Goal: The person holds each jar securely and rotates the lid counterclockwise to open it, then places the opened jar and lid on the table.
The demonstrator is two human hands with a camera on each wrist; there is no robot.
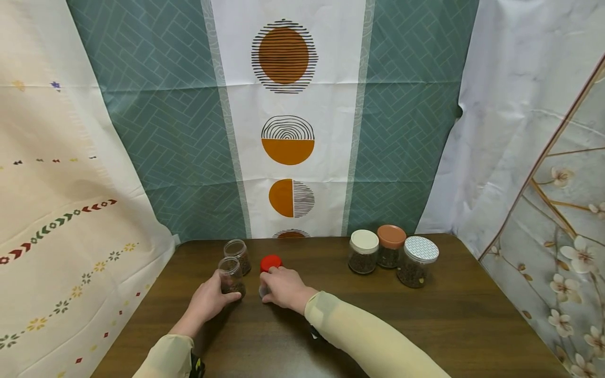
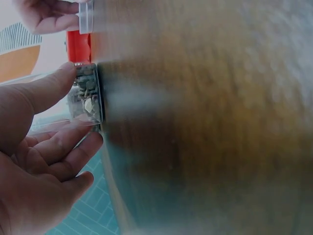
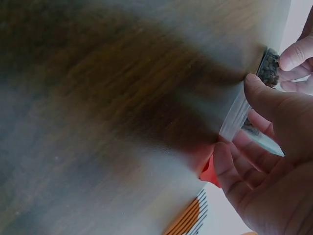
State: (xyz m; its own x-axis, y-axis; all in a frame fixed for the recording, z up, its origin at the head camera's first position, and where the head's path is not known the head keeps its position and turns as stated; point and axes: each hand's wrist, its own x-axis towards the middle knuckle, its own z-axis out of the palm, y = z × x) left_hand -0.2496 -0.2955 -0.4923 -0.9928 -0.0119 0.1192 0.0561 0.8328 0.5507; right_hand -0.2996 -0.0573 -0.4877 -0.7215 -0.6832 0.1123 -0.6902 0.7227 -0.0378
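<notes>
My left hand (image 1: 208,298) grips a clear jar (image 1: 230,270) standing on the table, thumb on one side and fingers on the other. The jar has no lid on, and dark bits like small stones (image 2: 86,90) lie in its bottom. Right of it, my right hand (image 1: 285,287) pinches the rim of a translucent, shallow round lid (image 3: 234,117) between thumb and fingers, low at the tabletop. Just behind that hand sits a red lid (image 1: 271,262), partly hidden by the fingers. A second lidless clear jar (image 1: 237,253) with dark contents stands right behind the held one.
Three lidded jars of dark contents stand at the back right of the wooden table (image 1: 378,325): one white-lidded (image 1: 364,241), one orange-lidded (image 1: 392,237), one with a patterned pale lid (image 1: 421,249). A patterned curtain (image 1: 175,131) hangs behind the table's back edge.
</notes>
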